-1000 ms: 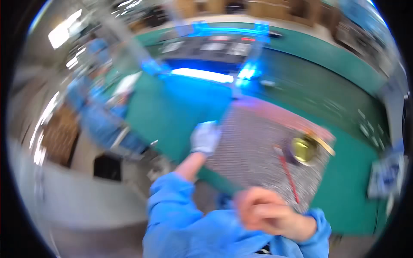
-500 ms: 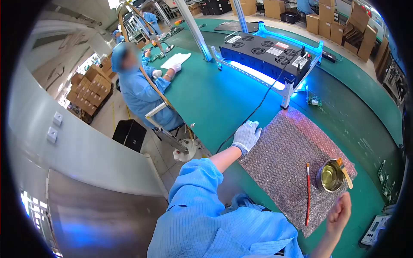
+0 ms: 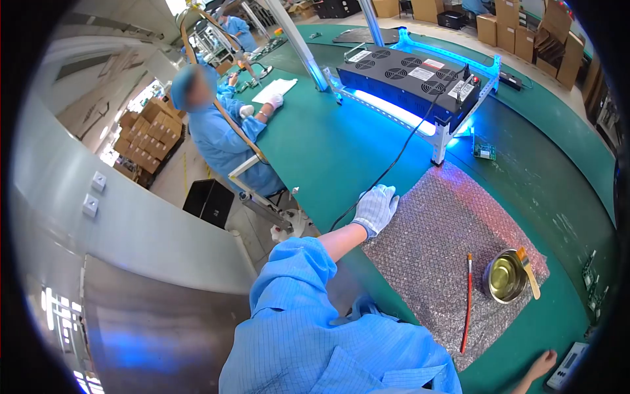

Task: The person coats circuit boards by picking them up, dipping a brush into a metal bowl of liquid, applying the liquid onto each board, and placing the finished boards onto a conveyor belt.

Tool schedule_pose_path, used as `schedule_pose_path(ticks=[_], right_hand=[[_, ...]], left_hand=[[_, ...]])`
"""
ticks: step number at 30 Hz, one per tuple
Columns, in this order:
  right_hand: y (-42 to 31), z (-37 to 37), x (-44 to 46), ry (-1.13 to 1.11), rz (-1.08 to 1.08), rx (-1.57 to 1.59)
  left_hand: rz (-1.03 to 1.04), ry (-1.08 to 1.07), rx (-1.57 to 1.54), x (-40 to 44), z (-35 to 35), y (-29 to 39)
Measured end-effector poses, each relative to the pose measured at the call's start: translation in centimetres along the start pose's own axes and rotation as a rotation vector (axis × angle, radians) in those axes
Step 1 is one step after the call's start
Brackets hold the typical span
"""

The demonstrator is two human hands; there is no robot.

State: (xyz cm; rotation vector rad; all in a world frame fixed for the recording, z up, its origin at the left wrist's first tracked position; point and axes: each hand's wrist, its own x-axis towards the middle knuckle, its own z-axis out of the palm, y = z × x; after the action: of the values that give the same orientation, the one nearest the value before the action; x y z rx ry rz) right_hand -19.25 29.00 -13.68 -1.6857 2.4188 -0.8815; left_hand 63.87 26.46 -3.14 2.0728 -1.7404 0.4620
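My left hand (image 3: 376, 211), in a white striped glove, rests on the green table edge at the left side of the bubble wrap (image 3: 433, 243). Its fingers lie flat over a black cable (image 3: 387, 172). Bare, my right hand (image 3: 543, 363) is low at the right, beside a white device (image 3: 568, 368); its fingers are small in view and their grip is unclear. On the bubble wrap lie a red brush (image 3: 468, 305) and a metal bowl (image 3: 491, 284) of yellowish liquid, with a wooden-handled brush (image 3: 530, 274) across its rim.
A black fan-topped unit (image 3: 400, 82) with blue light stands on a metal frame beyond the wrap. Green circuit boards (image 3: 484, 152) lie on the conveyor. At the left a person (image 3: 220, 141) in blue sits at the table near a white sheet (image 3: 274, 90).
My right hand has come down beside the bowl, then moved lower right toward the white device. My left hand stays near the wrap's edge. The blurred view has steadied.
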Motion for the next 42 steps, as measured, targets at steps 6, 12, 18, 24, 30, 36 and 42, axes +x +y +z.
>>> schedule_pose_path(ticks=[6, 12, 18, 24, 30, 36, 42], right_hand=[[-3.7, -2.5, -2.4, 0.355, -0.113, -0.44], [-10.6, -3.6, -3.3, 0.445, -0.14, -0.506], [-10.1, -3.2, -3.4, 0.541, -0.168, -0.614], [-7.8, -3.6, -3.2, 0.574, -0.137, -0.483], [6.5, -2.0, -2.2, 0.166, -0.044, 0.561], [-10.7, -6.0, -6.0, 0.305, 0.262, -0.541], [-10.0, -6.3, -9.8, 0.555, 0.225, -0.05]], left_hand=[[0.025, 0.01, 0.018, 0.2, 0.0, 0.4], [0.023, -0.052, 0.009, 0.7, -0.4, 0.6], [0.0, -0.05, 0.066, 0.5, 0.0, 0.6], [-0.016, -0.054, 0.022, 0.5, 0.1, 0.4], [0.006, -0.127, 0.026, 1.9, -2.2, 0.7], [-0.218, -0.238, -0.224, 1.3, -0.2, 1.6], [0.037, -0.227, -0.025, 0.8, 2.2, -1.0]])
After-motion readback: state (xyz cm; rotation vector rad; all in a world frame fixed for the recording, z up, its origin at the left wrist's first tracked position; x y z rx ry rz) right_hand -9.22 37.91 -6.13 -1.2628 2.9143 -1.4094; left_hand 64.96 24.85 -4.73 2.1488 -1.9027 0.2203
